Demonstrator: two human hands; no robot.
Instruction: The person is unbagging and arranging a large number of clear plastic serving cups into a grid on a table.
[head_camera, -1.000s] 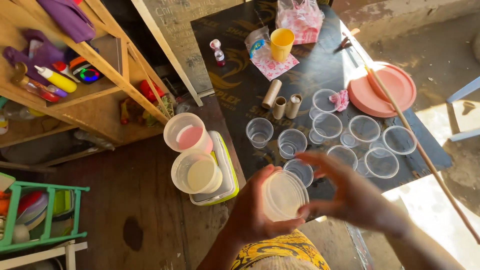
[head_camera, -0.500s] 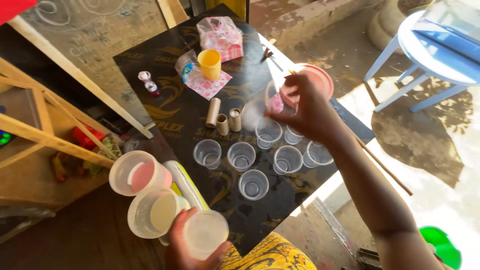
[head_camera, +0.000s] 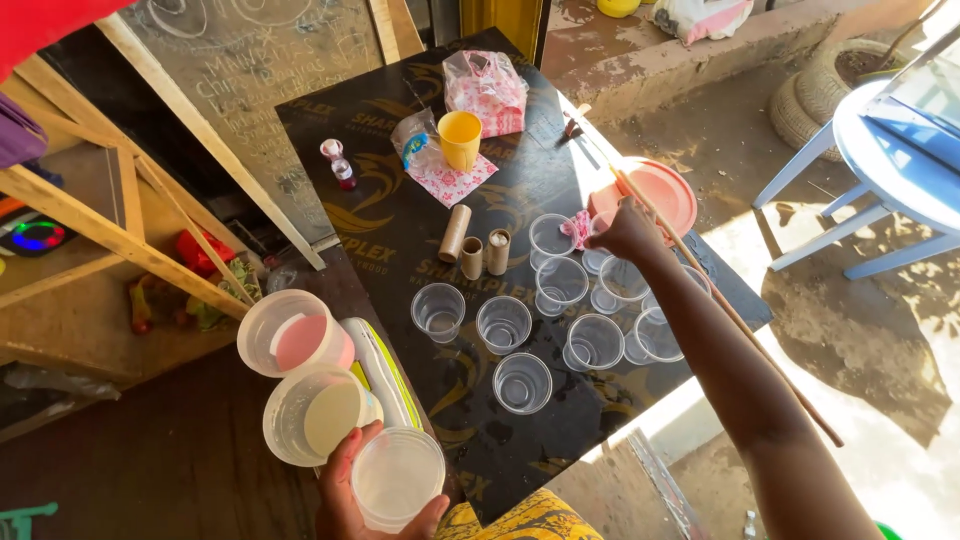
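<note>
Clear plastic is everywhere in the head view: the left hand (head_camera: 345, 490) cups a stack of clear tubs (head_camera: 398, 477) from below at the near table edge, fingers wrapped round its base, while the right hand (head_camera: 625, 232) reaches across the black table (head_camera: 400, 230) to the far cups (head_camera: 560, 280), beside the pink plate (head_camera: 665, 190). Whether its fingers pinch anything I cannot tell; a steady, upright placing among the close-set cups would likely serve best.

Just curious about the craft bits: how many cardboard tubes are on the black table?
3, grouped in the middle of the black table: a long tube, a short tube beside it, and a second short tube. None looks hidden.
</note>
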